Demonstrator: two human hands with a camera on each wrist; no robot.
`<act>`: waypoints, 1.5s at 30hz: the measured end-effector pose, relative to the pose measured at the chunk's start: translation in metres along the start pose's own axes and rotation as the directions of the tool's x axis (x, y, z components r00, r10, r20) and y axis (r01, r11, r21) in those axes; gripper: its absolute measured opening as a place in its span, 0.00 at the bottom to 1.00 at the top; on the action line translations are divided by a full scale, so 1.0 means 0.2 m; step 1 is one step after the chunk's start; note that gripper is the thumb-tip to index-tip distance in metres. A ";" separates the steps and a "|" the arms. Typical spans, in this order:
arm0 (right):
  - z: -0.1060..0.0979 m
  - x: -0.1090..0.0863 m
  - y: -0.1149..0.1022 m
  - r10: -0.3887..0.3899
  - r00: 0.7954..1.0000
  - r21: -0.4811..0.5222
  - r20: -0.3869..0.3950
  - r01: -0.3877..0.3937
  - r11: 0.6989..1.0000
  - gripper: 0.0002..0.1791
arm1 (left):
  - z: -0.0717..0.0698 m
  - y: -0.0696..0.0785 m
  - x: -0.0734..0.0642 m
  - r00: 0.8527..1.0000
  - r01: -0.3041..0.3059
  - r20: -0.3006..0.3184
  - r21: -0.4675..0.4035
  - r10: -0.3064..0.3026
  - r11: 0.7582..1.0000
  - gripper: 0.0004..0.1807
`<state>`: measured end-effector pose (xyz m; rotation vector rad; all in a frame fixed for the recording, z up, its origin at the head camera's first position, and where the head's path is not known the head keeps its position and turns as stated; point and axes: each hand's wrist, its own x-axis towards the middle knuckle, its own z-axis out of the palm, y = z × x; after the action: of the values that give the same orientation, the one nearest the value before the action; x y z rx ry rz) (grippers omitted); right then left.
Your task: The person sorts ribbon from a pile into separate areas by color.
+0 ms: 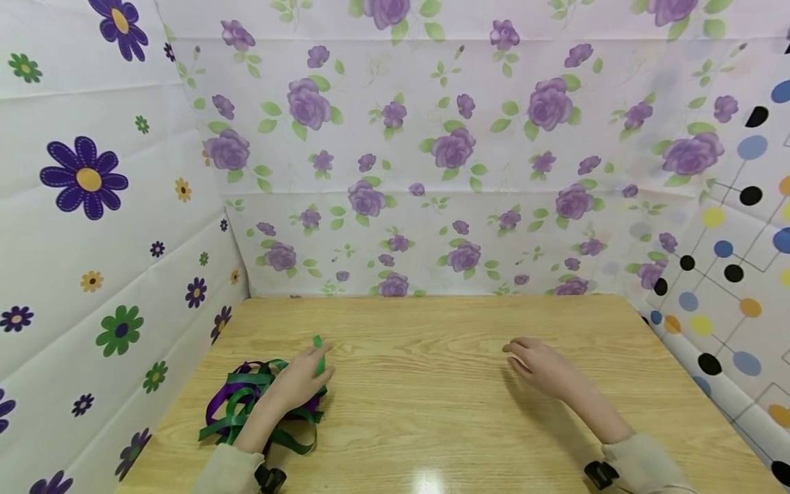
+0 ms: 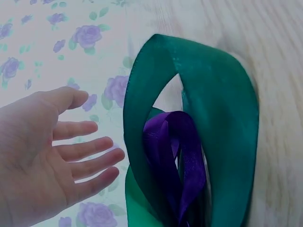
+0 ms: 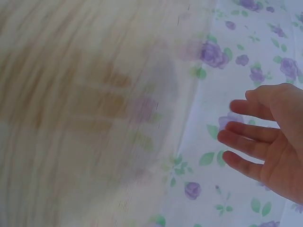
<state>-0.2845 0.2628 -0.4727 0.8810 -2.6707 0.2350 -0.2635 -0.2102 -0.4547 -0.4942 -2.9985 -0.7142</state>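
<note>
A tangled heap of green ribbon (image 1: 251,378) and purple ribbon (image 1: 212,406) lies on the left part of the table. Over its right side hovers my left hand (image 1: 298,379), partly covering the heap. A brighter green ribbon end (image 1: 317,341) shows beside its fingers. In the left wrist view the fingers are spread and relaxed, with nothing between them; wide loops of green ribbon (image 2: 229,109) and purple ribbon (image 2: 194,137) rise close by. My right hand (image 1: 543,368) is over the table's right half, fingers loosely bent and holding nothing, its shadow falling below.
The light wooden table (image 1: 420,405) ends at a back curtain (image 1: 395,137) with purple roses. A daisy-patterned curtain (image 1: 55,254) borders the left side, a dotted one (image 1: 728,219) the right. Both wrists wear black straps (image 1: 601,474).
</note>
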 end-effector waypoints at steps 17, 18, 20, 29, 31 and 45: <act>0.04 0.08 -0.14 -0.034 0.998 0.100 0.047 0.029 0.995 0.14 | -0.02 -0.06 -0.04 0.990 0.107 -0.081 -0.140 -0.119 0.984 0.17; 0.04 0.09 -0.15 -0.040 0.998 0.113 0.053 0.034 0.993 0.13 | -0.02 -0.06 -0.04 0.988 0.114 -0.083 -0.146 -0.127 0.983 0.17; 0.05 0.09 -0.16 -0.046 0.996 0.134 0.073 0.036 0.990 0.13 | -0.03 -0.07 -0.05 0.987 0.122 -0.083 -0.166 -0.138 0.978 0.17; 0.04 0.14 -0.20 -0.013 0.990 0.201 0.142 -0.016 0.979 0.12 | -0.12 -0.11 -0.09 0.988 0.125 -0.059 -0.249 -0.144 0.960 0.17; 0.04 0.15 -0.21 -0.009 0.988 0.214 0.151 -0.023 0.977 0.12 | -0.14 -0.12 -0.10 0.991 0.105 -0.051 -0.236 -0.120 0.966 0.16; 0.05 0.20 -0.28 -0.100 0.975 0.299 0.198 0.037 0.954 0.13 | -0.17 -0.09 -0.21 0.987 0.159 0.000 -0.076 -0.159 0.984 0.07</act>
<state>-0.2843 0.1938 -0.4641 1.1443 -2.8394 0.5645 -0.2307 -0.2538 -0.4360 -0.2555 -3.0401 -0.8412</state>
